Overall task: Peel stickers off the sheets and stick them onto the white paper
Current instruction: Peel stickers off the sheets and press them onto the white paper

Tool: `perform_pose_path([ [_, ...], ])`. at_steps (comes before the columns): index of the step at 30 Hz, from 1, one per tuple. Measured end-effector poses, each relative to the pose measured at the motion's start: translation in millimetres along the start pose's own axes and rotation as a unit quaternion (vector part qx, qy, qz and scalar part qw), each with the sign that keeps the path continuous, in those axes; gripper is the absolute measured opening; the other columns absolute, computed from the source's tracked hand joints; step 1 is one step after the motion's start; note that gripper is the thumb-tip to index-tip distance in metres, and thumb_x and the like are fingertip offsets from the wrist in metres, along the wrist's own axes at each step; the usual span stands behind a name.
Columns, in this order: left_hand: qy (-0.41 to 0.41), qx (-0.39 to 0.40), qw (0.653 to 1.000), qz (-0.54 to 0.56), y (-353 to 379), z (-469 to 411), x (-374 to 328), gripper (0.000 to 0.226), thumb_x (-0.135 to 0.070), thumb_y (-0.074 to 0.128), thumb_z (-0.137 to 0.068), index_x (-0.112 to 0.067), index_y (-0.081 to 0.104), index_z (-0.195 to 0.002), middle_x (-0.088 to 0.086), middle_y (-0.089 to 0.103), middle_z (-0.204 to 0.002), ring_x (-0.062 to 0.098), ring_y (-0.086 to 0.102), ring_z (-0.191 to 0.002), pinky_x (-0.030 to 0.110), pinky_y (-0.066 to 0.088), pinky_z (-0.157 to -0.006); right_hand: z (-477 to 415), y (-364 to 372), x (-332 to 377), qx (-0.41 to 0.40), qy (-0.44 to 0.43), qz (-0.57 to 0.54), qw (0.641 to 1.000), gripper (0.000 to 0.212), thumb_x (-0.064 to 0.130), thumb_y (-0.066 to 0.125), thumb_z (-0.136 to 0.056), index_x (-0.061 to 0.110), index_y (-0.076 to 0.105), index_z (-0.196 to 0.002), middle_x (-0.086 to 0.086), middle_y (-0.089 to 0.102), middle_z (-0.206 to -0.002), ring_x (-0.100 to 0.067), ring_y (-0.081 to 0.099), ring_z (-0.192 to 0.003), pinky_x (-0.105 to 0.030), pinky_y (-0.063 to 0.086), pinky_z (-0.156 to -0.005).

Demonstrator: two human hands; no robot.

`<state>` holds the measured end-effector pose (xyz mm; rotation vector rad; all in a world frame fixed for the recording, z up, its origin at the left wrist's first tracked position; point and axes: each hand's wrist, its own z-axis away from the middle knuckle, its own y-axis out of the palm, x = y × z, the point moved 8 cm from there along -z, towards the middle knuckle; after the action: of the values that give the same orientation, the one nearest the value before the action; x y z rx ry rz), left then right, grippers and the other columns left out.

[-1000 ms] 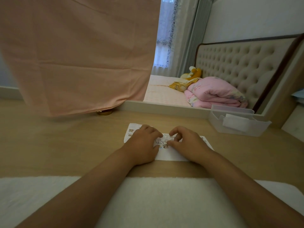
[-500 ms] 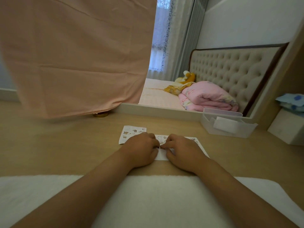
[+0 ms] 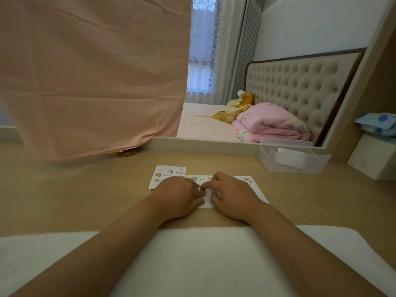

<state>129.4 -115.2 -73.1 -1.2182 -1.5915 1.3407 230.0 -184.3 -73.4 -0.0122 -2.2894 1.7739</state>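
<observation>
A small sticker sheet [image 3: 167, 174] with cartoon animals lies on the wooden desk [image 3: 85, 189]. Just to its right is the white paper [image 3: 258, 192], with several stickers stuck along its far edge. My left hand [image 3: 179, 197] rests knuckles-up on the paper's left part with its fingers curled down. My right hand [image 3: 232, 197] rests on the paper's middle, its index finger reaching left. The fingertips of both hands meet at one spot on the paper. What lies under the fingertips is hidden.
A clear plastic box [image 3: 293, 159] holding a white pad stands at the back right. A pink cloth [image 3: 92, 71] hangs over the desk's back left, with a gold lid [image 3: 126, 153] under its hem. A white towel [image 3: 199, 258] covers the desk's near edge.
Both hands slid toward me and drew together on the paper. The sticker sheet on the left, half covered by my left hand a second ago, now lies mostly uncovered.
</observation>
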Motion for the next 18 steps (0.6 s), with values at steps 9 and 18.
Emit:
perform_pose_path([
  [9, -0.054, -0.051, 0.995, 0.066, -4.2, 1.0, 9.3, 0.040, -0.052, 0.060, -0.091, -0.034, 0.066, -0.126, -0.016, 0.064, -0.128, 0.007, 0.053, -0.122, 0.028, 0.046, -0.099, 3.7, -0.8, 0.1, 0.024, -0.006, 0.098, 0.995, 0.044, 0.034, 0.043, -0.100, 0.037, 0.052, -0.143, 0.005, 0.050, -0.143, -0.020, 0.043, -0.130, -0.037, 0.036, -0.104],
  [18, -0.064, -0.055, 0.993, 0.084, -3.6, 1.9, 12.0, 0.033, -0.051, 0.064, -0.090, -0.029, 0.069, -0.114, -0.015, 0.059, -0.115, 0.006, 0.053, -0.108, 0.024, 0.043, -0.084, 5.5, 2.9, -8.7, 0.084, 0.006, 0.082, 0.993, 0.044, 0.038, 0.032, -0.105, 0.039, 0.044, -0.148, 0.015, 0.031, -0.161, -0.015, 0.034, -0.146, -0.043, 0.037, -0.112],
])
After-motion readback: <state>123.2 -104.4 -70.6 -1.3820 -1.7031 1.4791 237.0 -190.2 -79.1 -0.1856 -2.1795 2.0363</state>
